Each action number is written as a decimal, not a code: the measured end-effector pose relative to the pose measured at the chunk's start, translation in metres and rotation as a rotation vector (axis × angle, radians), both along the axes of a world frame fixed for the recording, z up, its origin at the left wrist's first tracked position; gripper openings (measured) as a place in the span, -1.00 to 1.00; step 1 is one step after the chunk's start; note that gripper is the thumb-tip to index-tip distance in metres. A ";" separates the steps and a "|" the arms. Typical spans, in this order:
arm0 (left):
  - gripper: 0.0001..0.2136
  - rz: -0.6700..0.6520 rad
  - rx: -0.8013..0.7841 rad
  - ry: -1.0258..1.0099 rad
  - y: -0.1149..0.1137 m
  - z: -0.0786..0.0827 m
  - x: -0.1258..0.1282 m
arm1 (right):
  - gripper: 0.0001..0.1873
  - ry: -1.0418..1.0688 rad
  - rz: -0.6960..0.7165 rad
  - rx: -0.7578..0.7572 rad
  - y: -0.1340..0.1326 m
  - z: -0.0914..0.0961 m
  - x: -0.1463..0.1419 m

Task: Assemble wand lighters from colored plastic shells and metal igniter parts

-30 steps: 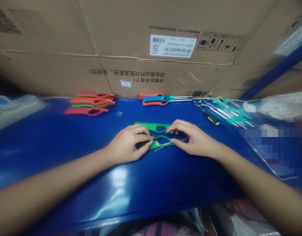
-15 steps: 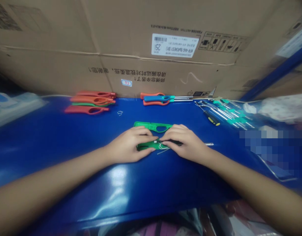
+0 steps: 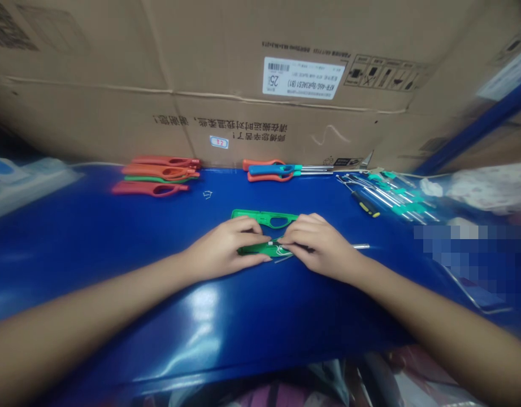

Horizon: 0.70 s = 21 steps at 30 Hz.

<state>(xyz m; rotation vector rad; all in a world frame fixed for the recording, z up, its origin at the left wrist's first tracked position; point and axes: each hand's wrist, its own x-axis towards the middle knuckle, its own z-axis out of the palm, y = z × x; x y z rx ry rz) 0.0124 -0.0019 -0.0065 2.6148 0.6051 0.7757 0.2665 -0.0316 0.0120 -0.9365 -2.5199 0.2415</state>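
Between my hands lies a green lighter casing half [image 3: 254, 249], its inside facing up. My left hand [image 3: 226, 246] grips its left end between thumb and fingers. My right hand [image 3: 320, 243] is closed over the right end, fingertips pinched at a small dark and white part [image 3: 272, 243] with white wires [image 3: 279, 250] looping below it. What the right palm covers is hidden. A metal tube [image 3: 362, 246] sticks out past the right hand. Just beyond the hands rests another green casing half [image 3: 264, 218] with a trigger opening.
Red, orange and green casings [image 3: 159, 172] are stacked at the back left. Near the cardboard [image 3: 226, 68] lie lighters with metal tubes [image 3: 277, 170]. A black and yellow screwdriver [image 3: 366, 204] and several tubes with teal parts [image 3: 396, 195] are at right. Tiny white pieces [image 3: 207, 195] lie left of centre.
My left fingertips have shifted slightly at the small part, and the casing half sits a touch further right. Both hands keep nearly the same pose.
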 end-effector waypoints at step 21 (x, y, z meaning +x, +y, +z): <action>-0.71 -0.050 0.038 0.003 0.001 -0.005 -0.002 | -0.82 -0.017 0.039 0.078 -0.002 0.000 0.001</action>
